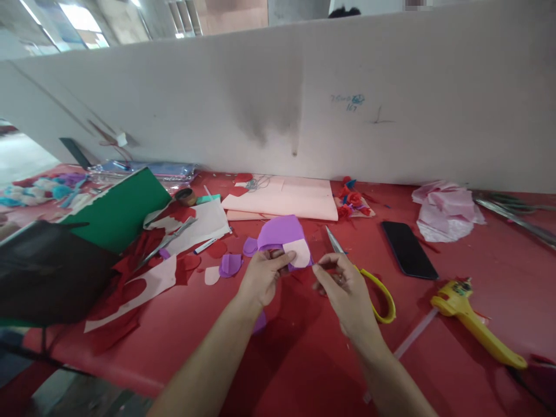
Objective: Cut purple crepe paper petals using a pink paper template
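My left hand [262, 274] pinches a purple paper piece [280, 233] together with a small pale pink petal-shaped template [300, 253] laid on it. My right hand [343, 289] is closed round the yellow handles of a pair of scissors [377, 289], whose blades point up and away toward the paper. Both hands hover just above the red table [478, 272]. Small purple cut-outs [230, 264] lie to the left of my left hand.
A yellow glue gun [475, 321] and a black phone [409, 249] lie to the right. Pink paper sheets [282, 202] and paper flowers [353, 201] sit behind. Green sheet [117, 211], red scraps [130, 278] and white paper [204, 226] crowd the left. A white partition [304, 92] backs the table.
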